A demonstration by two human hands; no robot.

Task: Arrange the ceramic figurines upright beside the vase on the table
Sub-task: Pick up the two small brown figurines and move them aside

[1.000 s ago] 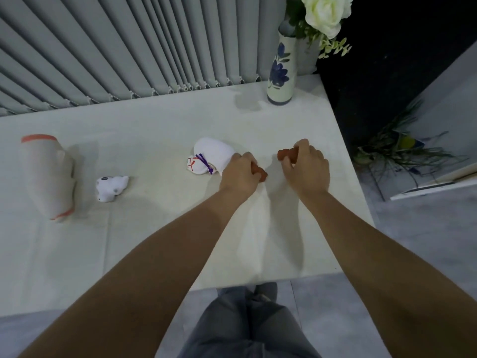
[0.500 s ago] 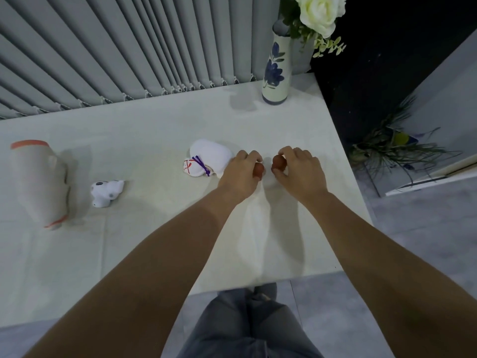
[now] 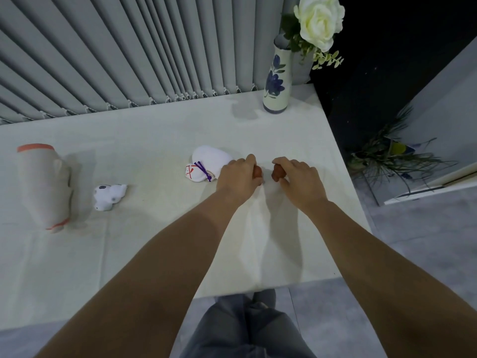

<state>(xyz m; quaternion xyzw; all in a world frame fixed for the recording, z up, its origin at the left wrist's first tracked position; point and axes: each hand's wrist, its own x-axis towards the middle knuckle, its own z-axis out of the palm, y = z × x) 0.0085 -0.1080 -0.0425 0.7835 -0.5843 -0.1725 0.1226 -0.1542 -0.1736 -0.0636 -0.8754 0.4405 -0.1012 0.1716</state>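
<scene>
Head view: hands (image 3: 238,178) seemingly around figurines (image 3: 277,173).

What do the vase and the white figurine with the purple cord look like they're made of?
Vase: apparently glazed ceramic, a smooth cream body with a painted blue flower and a blue base band. White figurine, lying on its side beside the left hand: likely matte or lightly glazed ceramic, a rounded white form with red painted marks; the finish is hard to judge.

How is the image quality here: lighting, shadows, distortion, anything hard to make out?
Head view: dim, cool light; soft shadows lie under both arms on the table. Wide-angle bending curves the blinds. The vase reads clearly; the small reddish pieces in the left hand and right hand are mostly hidden.
</scene>
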